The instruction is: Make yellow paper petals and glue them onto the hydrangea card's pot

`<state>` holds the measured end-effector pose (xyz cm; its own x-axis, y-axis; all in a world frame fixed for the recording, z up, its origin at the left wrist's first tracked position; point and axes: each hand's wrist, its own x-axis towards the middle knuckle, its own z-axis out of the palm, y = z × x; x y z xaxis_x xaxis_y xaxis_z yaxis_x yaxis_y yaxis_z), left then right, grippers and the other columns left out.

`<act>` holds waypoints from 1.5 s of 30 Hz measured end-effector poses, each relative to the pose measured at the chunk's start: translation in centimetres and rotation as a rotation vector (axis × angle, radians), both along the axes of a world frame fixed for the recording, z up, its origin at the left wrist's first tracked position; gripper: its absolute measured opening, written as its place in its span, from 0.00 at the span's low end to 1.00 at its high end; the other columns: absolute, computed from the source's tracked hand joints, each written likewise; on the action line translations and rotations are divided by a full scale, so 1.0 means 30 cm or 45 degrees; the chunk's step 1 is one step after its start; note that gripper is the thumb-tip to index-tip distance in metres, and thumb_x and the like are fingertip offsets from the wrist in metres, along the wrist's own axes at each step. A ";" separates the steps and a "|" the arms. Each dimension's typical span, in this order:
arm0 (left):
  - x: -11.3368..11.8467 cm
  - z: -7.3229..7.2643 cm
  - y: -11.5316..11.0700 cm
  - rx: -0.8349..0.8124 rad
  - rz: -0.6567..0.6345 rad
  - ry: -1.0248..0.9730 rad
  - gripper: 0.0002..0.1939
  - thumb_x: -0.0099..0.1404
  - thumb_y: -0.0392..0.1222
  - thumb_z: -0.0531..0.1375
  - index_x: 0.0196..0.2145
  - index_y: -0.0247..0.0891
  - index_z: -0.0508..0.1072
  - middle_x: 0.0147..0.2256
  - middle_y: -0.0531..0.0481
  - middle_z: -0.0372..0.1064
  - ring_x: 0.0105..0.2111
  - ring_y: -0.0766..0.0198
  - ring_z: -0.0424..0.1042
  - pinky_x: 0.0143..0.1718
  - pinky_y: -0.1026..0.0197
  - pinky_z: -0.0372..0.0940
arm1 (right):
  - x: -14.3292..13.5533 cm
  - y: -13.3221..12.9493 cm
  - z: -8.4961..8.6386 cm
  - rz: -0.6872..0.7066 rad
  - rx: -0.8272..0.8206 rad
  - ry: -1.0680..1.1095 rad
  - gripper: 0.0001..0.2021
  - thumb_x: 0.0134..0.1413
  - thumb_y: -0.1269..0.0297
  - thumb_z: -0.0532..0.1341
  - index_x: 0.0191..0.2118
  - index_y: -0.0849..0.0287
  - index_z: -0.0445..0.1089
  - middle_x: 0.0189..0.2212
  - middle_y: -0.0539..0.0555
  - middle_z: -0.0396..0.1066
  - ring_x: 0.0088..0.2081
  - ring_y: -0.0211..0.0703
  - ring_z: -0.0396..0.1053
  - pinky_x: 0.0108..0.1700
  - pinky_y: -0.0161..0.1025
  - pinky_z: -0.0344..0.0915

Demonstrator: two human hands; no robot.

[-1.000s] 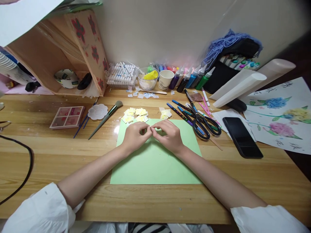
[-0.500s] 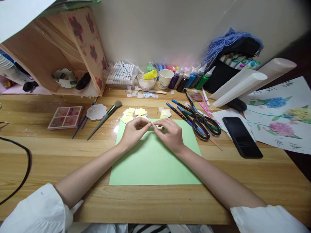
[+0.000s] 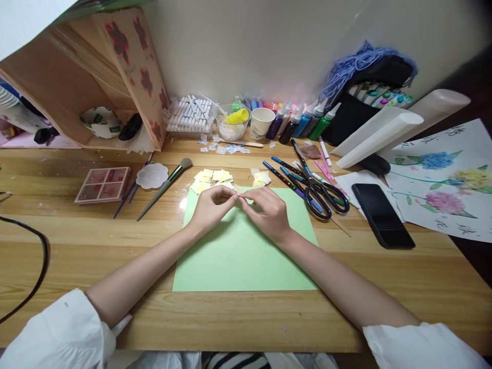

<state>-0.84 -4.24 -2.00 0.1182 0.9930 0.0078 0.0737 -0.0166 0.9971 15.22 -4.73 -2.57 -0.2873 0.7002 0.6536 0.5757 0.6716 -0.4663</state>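
My left hand [image 3: 212, 206] and my right hand [image 3: 268, 211] meet fingertip to fingertip over the upper part of a light green sheet of paper [image 3: 246, 261]. Both are closed in a pinch; whatever lies between the fingertips is too small to make out. Just beyond my left hand are several yellow-and-white paper pieces [image 3: 207, 177] in a loose cluster. Past my right hand lies a smaller pile of similar yellow pieces [image 3: 262, 178].
Right of the sheet lie black-handled scissors [image 3: 318, 197] across several pens, then a phone [image 3: 382, 215]. On the left are a brush [image 3: 165, 188], a flower-shaped palette [image 3: 152, 176] and a four-pan case [image 3: 103, 185]. Paint bottles [image 3: 290, 125] and a paper cup [image 3: 262, 123] line the wall.
My fingertips stay together and have shifted very slightly; the right fingers are drawn a touch closer to the left. The whole view has moved a few pixels. Nothing else differs visibly.
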 end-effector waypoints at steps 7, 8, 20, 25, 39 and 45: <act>0.000 -0.001 0.002 0.014 0.001 0.009 0.07 0.54 0.42 0.63 0.27 0.34 0.72 0.28 0.49 0.72 0.30 0.65 0.71 0.37 0.63 0.67 | 0.004 -0.001 -0.004 0.010 0.038 -0.061 0.05 0.54 0.72 0.60 0.36 0.56 0.71 0.31 0.53 0.76 0.33 0.42 0.71 0.37 0.39 0.67; -0.001 -0.002 0.002 0.017 -0.001 0.012 0.07 0.54 0.42 0.63 0.27 0.34 0.72 0.28 0.49 0.72 0.30 0.66 0.71 0.37 0.63 0.67 | 0.004 -0.001 -0.005 0.008 0.038 -0.066 0.05 0.54 0.72 0.60 0.36 0.56 0.71 0.31 0.53 0.76 0.33 0.42 0.71 0.37 0.39 0.67; -0.001 -0.004 -0.001 0.032 0.001 0.014 0.07 0.54 0.41 0.62 0.27 0.34 0.72 0.28 0.50 0.71 0.30 0.66 0.71 0.36 0.63 0.66 | 0.000 -0.002 -0.005 0.005 0.072 -0.075 0.05 0.53 0.72 0.61 0.36 0.58 0.72 0.31 0.53 0.76 0.33 0.42 0.71 0.36 0.39 0.67; -0.002 -0.004 0.001 0.036 0.004 0.017 0.06 0.54 0.40 0.62 0.26 0.34 0.71 0.27 0.50 0.70 0.29 0.66 0.70 0.35 0.64 0.66 | 0.000 -0.004 -0.009 0.013 0.048 -0.075 0.05 0.53 0.72 0.60 0.35 0.57 0.72 0.31 0.53 0.76 0.33 0.42 0.71 0.36 0.39 0.67; -0.003 -0.006 -0.001 0.087 -0.030 0.064 0.07 0.56 0.42 0.60 0.27 0.35 0.70 0.27 0.51 0.69 0.30 0.67 0.69 0.35 0.65 0.64 | -0.007 0.002 0.003 0.039 -0.171 0.111 0.05 0.55 0.69 0.59 0.34 0.55 0.72 0.29 0.52 0.75 0.31 0.41 0.70 0.36 0.40 0.68; -0.003 -0.005 -0.003 0.083 -0.018 0.076 0.06 0.56 0.40 0.60 0.27 0.35 0.69 0.27 0.51 0.68 0.29 0.67 0.69 0.35 0.65 0.65 | -0.005 -0.001 -0.002 0.059 -0.107 0.055 0.06 0.55 0.70 0.59 0.35 0.55 0.72 0.31 0.52 0.76 0.33 0.42 0.70 0.38 0.40 0.68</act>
<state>-0.92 -4.35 -2.15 0.1343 0.9888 0.0651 0.1322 -0.0830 0.9877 15.08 -4.76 -2.63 -0.2938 0.7394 0.6057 0.5231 0.6548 -0.5456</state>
